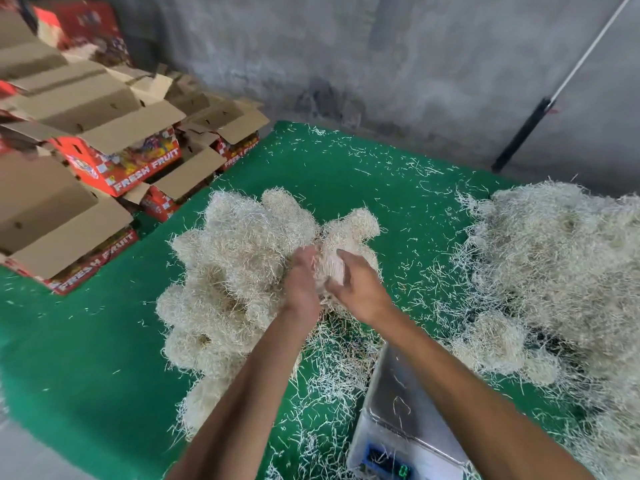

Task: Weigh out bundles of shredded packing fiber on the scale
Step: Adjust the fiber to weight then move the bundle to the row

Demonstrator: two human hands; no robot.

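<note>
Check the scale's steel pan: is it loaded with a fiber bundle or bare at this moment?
Bare of any bundle. The scale pan carries only a few stray shreds; both hands hold the bundle above the green mat, beyond the scale.

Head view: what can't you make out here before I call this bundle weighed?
- Scale display: cut by the bottom edge, blurred; reading illegible.
- Bundle: left hand and right hand cover most of it; size unclear.
- Scale's right side: hidden under the right forearm.
- Loose fiber heap: cut by the right edge.

green mat [104, 341] — fiber bundles [228, 268], scale [405, 410], boxes [86, 188]
</note>
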